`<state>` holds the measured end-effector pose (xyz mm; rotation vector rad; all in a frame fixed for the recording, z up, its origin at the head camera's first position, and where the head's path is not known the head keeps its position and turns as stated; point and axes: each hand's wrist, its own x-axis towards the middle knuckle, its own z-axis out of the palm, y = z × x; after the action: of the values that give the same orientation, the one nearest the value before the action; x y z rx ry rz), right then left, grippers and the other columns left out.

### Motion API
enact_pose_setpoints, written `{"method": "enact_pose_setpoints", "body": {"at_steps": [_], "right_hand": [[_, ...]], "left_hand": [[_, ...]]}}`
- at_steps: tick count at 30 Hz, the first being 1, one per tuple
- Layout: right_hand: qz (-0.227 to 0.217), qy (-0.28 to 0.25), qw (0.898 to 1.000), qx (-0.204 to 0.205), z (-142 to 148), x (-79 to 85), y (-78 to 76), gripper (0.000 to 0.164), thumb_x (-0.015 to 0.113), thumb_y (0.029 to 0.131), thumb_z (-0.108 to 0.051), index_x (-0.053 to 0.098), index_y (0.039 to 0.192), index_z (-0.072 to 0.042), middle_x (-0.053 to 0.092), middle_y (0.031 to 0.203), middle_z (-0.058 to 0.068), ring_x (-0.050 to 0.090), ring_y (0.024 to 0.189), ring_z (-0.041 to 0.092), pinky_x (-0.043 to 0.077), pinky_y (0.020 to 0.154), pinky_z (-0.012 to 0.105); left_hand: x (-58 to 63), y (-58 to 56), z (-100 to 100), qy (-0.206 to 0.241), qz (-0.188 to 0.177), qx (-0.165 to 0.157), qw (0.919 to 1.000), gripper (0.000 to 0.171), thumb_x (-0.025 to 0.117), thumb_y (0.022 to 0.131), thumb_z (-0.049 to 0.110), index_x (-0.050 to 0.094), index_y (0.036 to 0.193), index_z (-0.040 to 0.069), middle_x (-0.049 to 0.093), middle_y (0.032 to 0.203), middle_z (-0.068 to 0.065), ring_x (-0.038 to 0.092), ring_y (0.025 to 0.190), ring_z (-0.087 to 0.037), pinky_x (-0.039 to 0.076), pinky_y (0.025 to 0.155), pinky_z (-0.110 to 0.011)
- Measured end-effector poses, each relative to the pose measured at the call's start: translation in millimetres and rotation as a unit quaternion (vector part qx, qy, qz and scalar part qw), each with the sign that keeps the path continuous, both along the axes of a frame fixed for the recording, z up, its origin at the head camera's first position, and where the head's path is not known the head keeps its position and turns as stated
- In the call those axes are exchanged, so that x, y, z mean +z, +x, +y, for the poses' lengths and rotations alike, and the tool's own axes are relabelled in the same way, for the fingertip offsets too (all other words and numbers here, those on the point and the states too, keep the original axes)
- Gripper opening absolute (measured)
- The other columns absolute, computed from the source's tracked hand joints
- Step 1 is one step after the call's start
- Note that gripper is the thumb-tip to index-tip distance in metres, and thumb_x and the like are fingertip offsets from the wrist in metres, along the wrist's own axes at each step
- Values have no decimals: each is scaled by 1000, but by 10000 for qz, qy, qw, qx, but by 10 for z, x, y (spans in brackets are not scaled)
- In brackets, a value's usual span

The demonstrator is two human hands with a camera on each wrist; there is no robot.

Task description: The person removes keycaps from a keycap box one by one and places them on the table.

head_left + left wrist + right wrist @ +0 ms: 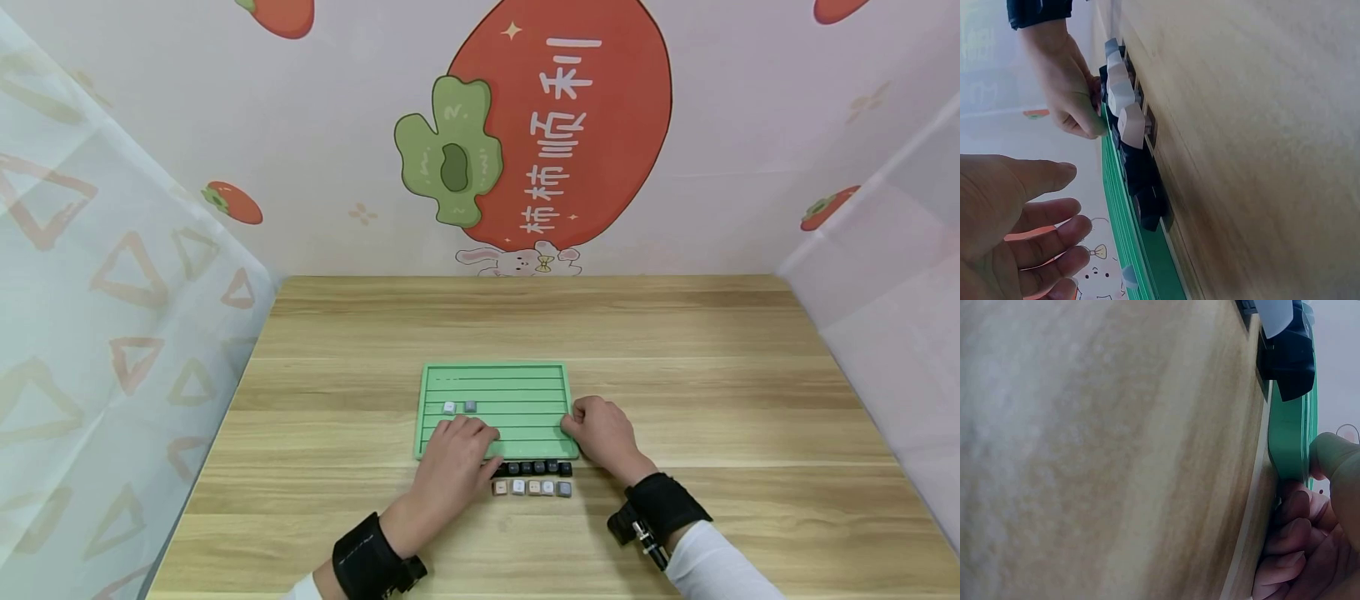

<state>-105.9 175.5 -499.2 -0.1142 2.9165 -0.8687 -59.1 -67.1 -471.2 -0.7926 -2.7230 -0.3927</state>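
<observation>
A green tray with raised ridges (525,398) lies flat on the table. Its right edge is pinched by my right hand (603,432), thumb on top and the other fingers curled against the side, as the right wrist view shows. My left hand (456,462) hovers over the tray's lower left part, its fingers loosely bent and holding nothing. Just beyond those fingertips, a white keycap (449,407) and a grey keycap (470,407) sit side by side on the tray. The left wrist view shows the thumb apart from the fingers.
Along the tray's near edge runs a row of black keycaps (527,468), partly hidden by the left thumb. Nearer still is a row of white, beige and grey keycaps (534,487). The wooden table (337,350) meets a printed backdrop (322,150) behind.
</observation>
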Motion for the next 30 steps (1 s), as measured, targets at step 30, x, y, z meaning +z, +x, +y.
{"method": "enact_pose_setpoints", "body": {"at_steps": [30], "right_hand": [[-25, 36, 10000, -24, 5, -16, -2, 32, 58, 78, -15, 37, 54, -13, 25, 50, -4, 25, 48, 13, 18, 50, 27]], "left_hand": [[-59, -297, -73, -121, -310, 403, 9986, 34, 70, 80, 33, 68, 106, 11, 66, 102, -3, 57, 97, -22, 44, 76, -38]]}}
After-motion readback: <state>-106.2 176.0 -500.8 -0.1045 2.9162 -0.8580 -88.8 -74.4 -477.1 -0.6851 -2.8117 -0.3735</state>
